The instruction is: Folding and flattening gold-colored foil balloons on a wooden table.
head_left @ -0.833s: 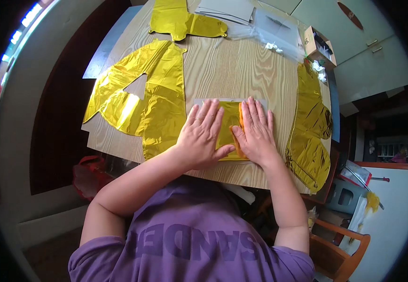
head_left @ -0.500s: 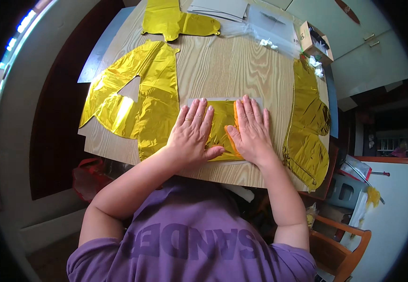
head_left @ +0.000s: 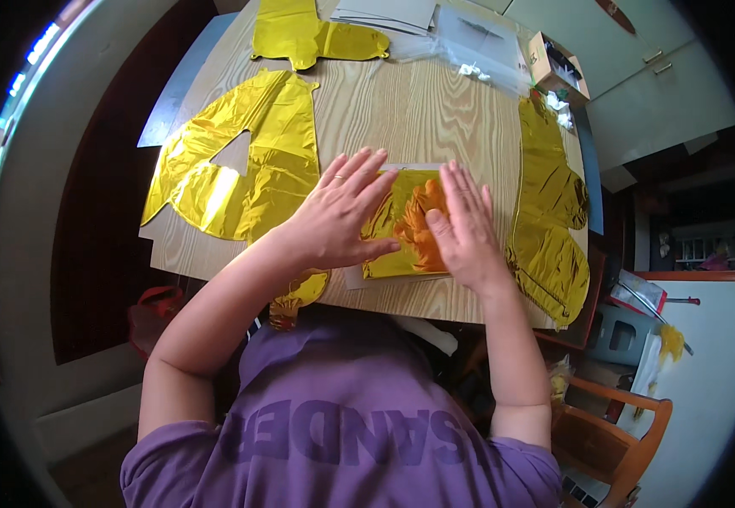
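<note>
A folded sheet of shiny gold foil [head_left: 401, 201] lies near the table's front edge, on a pale flat backing sheet [head_left: 355, 278] that shows round its rim. An orange, rippled reflection shines on its right half. My left hand [head_left: 338, 216] is over the foil's left side, fingers stretched and palm tilted inward. My right hand [head_left: 469, 233] is at its right edge, fingers extended, thumb pointing toward the middle. Both hands are open and hold nothing; whether they touch the foil I cannot tell. A flat gold foil balloon [head_left: 287, 135] with a triangular hole lies to the left, partly under my left forearm.
Another flat gold balloon [head_left: 545, 203] lies along the right edge, and a third [head_left: 300, 34] at the back. White sheets [head_left: 384, 13], clear plastic sleeves [head_left: 482, 46], crumpled white bits [head_left: 473, 71] and a small wooden box [head_left: 558, 68] are at the far side. A wooden chair [head_left: 630, 453] stands at right.
Both hands have lifted from lying flat on the foil and tilted inward. More of the foil now shows, with a wider orange reflection. The view has shifted slightly.
</note>
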The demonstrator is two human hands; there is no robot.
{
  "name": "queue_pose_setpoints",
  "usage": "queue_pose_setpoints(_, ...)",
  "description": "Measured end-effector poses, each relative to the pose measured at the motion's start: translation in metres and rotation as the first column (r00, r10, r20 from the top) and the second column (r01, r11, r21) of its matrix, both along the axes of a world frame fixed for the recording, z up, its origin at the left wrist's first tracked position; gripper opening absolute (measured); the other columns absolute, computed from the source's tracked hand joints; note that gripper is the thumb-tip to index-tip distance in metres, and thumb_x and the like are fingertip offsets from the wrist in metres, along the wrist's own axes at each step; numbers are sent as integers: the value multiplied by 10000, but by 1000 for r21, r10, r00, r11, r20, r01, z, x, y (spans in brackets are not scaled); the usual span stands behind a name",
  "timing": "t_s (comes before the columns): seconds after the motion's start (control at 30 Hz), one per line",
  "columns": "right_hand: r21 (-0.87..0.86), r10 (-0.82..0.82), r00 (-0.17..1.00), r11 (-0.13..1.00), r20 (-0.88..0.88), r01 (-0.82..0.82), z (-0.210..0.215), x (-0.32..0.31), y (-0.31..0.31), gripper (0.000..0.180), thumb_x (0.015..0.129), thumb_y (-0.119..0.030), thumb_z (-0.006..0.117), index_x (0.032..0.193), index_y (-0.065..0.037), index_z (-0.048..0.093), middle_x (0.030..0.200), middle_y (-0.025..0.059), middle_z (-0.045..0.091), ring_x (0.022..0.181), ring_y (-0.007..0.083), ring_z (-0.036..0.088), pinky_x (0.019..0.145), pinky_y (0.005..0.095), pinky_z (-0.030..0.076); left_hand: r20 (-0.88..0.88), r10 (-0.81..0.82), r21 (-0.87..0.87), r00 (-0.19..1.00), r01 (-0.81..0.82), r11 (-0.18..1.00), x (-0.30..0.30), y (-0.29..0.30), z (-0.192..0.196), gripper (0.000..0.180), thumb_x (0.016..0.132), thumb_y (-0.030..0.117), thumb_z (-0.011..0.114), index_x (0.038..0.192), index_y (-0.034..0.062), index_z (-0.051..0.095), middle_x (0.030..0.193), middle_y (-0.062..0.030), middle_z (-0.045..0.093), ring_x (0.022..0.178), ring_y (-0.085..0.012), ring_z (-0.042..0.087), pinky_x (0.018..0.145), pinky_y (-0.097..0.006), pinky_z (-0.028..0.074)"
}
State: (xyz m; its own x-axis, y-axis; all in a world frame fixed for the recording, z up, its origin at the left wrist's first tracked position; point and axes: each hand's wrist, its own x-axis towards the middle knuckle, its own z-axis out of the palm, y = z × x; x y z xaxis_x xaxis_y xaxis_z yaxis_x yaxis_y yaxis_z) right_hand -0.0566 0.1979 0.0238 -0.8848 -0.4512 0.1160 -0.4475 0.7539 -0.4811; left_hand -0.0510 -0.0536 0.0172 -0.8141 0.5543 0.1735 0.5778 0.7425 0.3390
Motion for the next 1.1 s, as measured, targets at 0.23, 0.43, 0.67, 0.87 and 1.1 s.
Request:
queue_pose_setpoints(0.23,180,-11,996,983,-83,26,-33,26,-32,785,995,-482,500,1601,-85,198,1645,257,144,1519,443,142,1218,589,63,48,-116,-48,992,119,992,-5,1,-14,1153,803,760,608,1550,-43,251,1625,-251,222,1529,-389,169,1245,-506,116)
queue_pose_setpoints(0.43,215,-2,996,976,-88,21,-36,24,-33,805,986,-499,511,1608,-105,184,1650,250,128,1520,443,133,1211,605,60,-23,-149,-85,989,147,986,-4,-4,-23,1196,782,808,570,1549,-53,248,1623,-258,226,1529,-388,175,1239,-507,133)
queue_pose_setpoints(0.67,-115,22,995,993,101,-10,-21,11,-9,757,1027,-463,484,1587,-32,212,1635,252,201,1526,383,180,1231,505,114,-37,-150,-111,988,145,983,-4,-1,-22,1190,772,817,548,1524,-70,295,1608,-264,259,1523,-385,197,1245,-497,124)
queue_pose_setpoints(0.87,-601,22,963,785,270,151,28,-4,40,676,1081,-395,415,1571,27,217,1634,218,245,1525,301,212,1235,377,174,0,-140,-64,990,140,988,-5,-4,-22,1240,752,822,592,1547,-59,233,1610,-269,242,1534,-385,153,1246,-505,101)
queue_pose_setpoints(1.1,16,-46,998,999,-34,46,-3,-9,-12,669,1049,-448,430,1558,-32,300,1608,211,303,1508,353,252,1234,522,124,55,-127,-80,990,131,988,-5,-1,-16,1236,754,805,614,1558,-47,221,1623,-265,209,1540,-377,131,1248,-502,84)
